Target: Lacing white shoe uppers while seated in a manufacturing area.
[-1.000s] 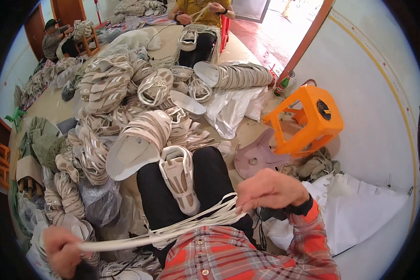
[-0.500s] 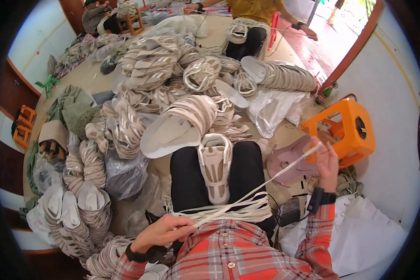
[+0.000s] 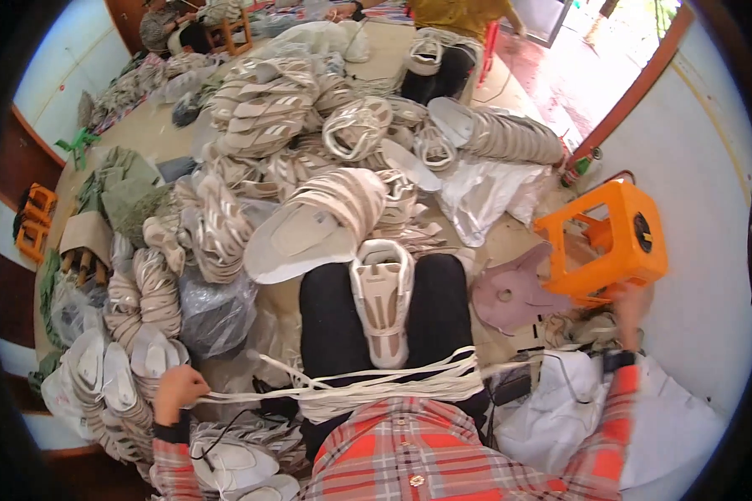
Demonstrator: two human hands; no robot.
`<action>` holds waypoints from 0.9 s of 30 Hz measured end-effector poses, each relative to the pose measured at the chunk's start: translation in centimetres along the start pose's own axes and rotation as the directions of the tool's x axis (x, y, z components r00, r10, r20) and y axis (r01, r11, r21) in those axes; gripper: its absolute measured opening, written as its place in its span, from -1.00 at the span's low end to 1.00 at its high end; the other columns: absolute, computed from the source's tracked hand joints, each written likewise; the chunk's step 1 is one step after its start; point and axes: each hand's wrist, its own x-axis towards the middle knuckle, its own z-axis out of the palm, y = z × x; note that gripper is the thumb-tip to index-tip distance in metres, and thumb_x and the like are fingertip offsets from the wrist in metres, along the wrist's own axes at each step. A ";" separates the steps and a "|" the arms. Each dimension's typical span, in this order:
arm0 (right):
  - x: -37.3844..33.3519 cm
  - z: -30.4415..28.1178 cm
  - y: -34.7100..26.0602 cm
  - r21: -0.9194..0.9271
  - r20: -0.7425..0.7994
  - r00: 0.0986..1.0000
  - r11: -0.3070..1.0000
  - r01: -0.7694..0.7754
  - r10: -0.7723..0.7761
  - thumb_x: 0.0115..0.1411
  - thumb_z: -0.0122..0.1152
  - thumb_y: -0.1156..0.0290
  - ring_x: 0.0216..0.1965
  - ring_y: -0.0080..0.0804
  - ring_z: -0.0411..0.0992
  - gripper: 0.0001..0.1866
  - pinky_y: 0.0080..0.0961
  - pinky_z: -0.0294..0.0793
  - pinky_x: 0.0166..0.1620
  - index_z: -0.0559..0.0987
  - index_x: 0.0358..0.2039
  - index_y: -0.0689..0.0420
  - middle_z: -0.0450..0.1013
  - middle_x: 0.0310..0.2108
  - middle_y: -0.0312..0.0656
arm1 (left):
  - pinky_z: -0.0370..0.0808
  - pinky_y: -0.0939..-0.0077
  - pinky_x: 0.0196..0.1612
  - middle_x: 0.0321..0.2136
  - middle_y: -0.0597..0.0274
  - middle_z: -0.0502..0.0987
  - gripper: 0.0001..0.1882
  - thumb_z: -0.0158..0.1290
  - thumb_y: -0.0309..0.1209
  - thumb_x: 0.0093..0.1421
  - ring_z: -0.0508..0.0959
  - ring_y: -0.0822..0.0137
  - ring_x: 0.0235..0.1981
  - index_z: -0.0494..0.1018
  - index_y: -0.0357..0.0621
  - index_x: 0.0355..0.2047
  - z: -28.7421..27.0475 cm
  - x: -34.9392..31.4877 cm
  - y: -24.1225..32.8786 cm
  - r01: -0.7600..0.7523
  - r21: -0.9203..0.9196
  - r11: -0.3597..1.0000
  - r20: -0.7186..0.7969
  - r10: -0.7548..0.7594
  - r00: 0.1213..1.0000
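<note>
A beige and white shoe upper stands between my knees, its toe toward me. Across my lap lies a bundle of long cream shoelaces, with loose ends at both sides. Out to the left, my left hand is closed on a shoelace that runs taut from the bundle. My right hand is off to the right, below the orange stool, and smeared by motion, so its fingers cannot be made out. A lace stretches right from the bundle toward that side; whether this hand holds it is unclear.
Stacks of shoe uppers cover the floor ahead and to the left. An orange stool, a mauve piece of material and white sheeting lie to the right. Another person in a mustard top sits ahead.
My left hand has moved out left, drawing a lace tight. My right hand has swung right and down from its raised place, and the slanting lace between the hands is gone.
</note>
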 end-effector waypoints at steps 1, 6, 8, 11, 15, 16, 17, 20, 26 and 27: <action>-2.3 4.1 -9.8 0.065 0.327 0.942 0.996 0.055 -0.074 0.01 0.09 0.52 -0.31 -0.37 0.42 -0.81 -0.47 0.39 -0.20 0.55 -0.32 0.22 0.48 -0.39 -0.20 | 0.41 0.38 -0.35 -0.52 0.11 0.54 -0.84 0.15 -0.39 -0.13 0.53 0.22 -0.44 0.54 -0.17 -0.50 1.3 -0.2 2.4 -0.032 0.345 0.938 -0.052 0.053 0.997; -14.3 13.0 -32.1 0.543 0.659 0.699 0.819 -0.187 -0.278 0.13 0.08 0.44 -0.43 -0.29 0.50 -0.82 -0.39 0.45 -0.36 0.50 -0.24 0.16 0.52 -0.42 -0.11 | 0.46 0.33 -0.29 -0.42 0.03 0.53 -0.82 0.06 -0.45 0.04 0.54 0.08 -0.38 0.49 -0.23 -0.34 2.3 7.1 21.2 -0.554 -0.488 0.675 -0.555 0.250 0.793; -16.4 15.5 -35.0 0.492 0.683 0.619 0.870 0.002 -0.388 0.11 0.03 0.49 -0.37 0.04 0.44 -0.90 -0.29 0.45 -0.30 0.46 -0.36 0.22 0.44 -0.43 0.08 | 0.47 0.45 -0.36 -0.46 0.00 0.54 -0.81 0.09 -0.42 0.06 0.57 0.23 -0.44 0.50 -0.26 -0.33 4.5 7.4 25.3 -0.538 -0.657 0.527 -0.426 0.329 0.843; -17.5 16.6 -35.6 0.493 0.602 0.621 0.846 0.205 -0.502 -0.01 0.00 0.56 -0.38 0.13 0.42 -0.89 -0.11 0.42 -0.33 0.37 -0.40 0.26 0.40 -0.44 0.12 | 0.48 0.37 -0.34 -0.45 -0.09 0.54 -0.79 0.04 -0.46 0.08 0.58 0.08 -0.43 0.46 -0.34 -0.29 6.7 7.7 28.1 -0.497 -0.697 0.517 -0.428 0.256 0.867; -17.5 16.6 -35.8 0.449 0.603 0.602 0.847 0.286 -0.523 -0.07 0.03 0.58 -0.43 0.11 0.43 -0.86 -0.13 0.43 -0.37 0.35 -0.42 0.27 0.40 -0.47 0.11 | 0.49 0.32 -0.32 -0.44 -0.13 0.53 -0.77 0.00 -0.46 0.09 0.57 0.01 -0.41 0.44 -0.39 -0.27 7.7 7.9 28.7 -0.464 -0.730 0.502 -0.413 0.217 0.884; -17.6 16.6 -35.8 0.434 0.610 0.591 0.847 0.308 -0.528 -0.08 0.04 0.58 -0.44 0.09 0.43 -0.85 -0.15 0.44 -0.39 0.35 -0.42 0.27 0.40 -0.48 0.10 | 0.48 0.31 -0.32 -0.44 -0.14 0.53 -0.76 0.00 -0.46 0.09 0.57 0.00 -0.41 0.44 -0.40 -0.27 7.8 7.9 28.7 -0.464 -0.739 0.489 -0.414 0.214 0.885; -17.6 16.7 -35.8 0.420 0.617 0.579 0.846 0.329 -0.532 -0.09 0.05 0.58 -0.46 0.08 0.44 -0.84 -0.17 0.44 -0.41 0.35 -0.42 0.27 0.40 -0.48 0.09 | 0.48 0.30 -0.31 -0.43 -0.15 0.53 -0.76 -0.01 -0.46 0.09 0.56 -0.01 -0.40 0.44 -0.40 -0.27 7.9 8.0 28.6 -0.464 -0.747 0.476 -0.415 0.211 0.885; -17.9 17.0 -36.4 0.392 0.624 0.570 0.845 0.363 -0.534 -0.09 0.06 0.56 -0.49 0.05 0.44 -0.85 -0.19 0.45 -0.44 0.36 -0.44 0.26 0.40 -0.50 0.08 | 0.47 0.30 -0.29 -0.40 -0.16 0.52 -0.76 -0.01 -0.46 0.09 0.56 -0.01 -0.38 0.44 -0.39 -0.26 8.3 8.2 28.6 -0.468 -0.744 0.477 -0.414 0.222 0.883; -17.6 18.0 -36.6 0.453 0.633 0.554 0.839 0.302 -0.541 -0.09 0.09 0.53 -0.47 0.02 0.45 -0.88 -0.19 0.44 -0.40 0.38 -0.47 0.21 0.40 -0.49 0.00 | 0.46 0.31 -0.24 -0.33 -0.12 0.50 -0.73 -0.01 -0.48 0.08 0.54 0.01 -0.32 0.43 -0.38 -0.22 9.0 8.1 29.0 -0.483 -0.719 0.500 -0.436 0.217 0.874; -17.6 17.7 -36.5 0.452 0.634 0.551 0.838 0.305 -0.542 -0.09 0.09 0.53 -0.47 0.02 0.45 -0.88 -0.19 0.44 -0.40 0.38 -0.47 0.21 0.40 -0.49 0.00 | 0.46 0.31 -0.24 -0.33 -0.12 0.50 -0.73 -0.01 -0.48 0.08 0.54 0.01 -0.32 0.43 -0.38 -0.22 9.0 8.1 29.2 -0.482 -0.721 0.497 -0.436 0.214 0.874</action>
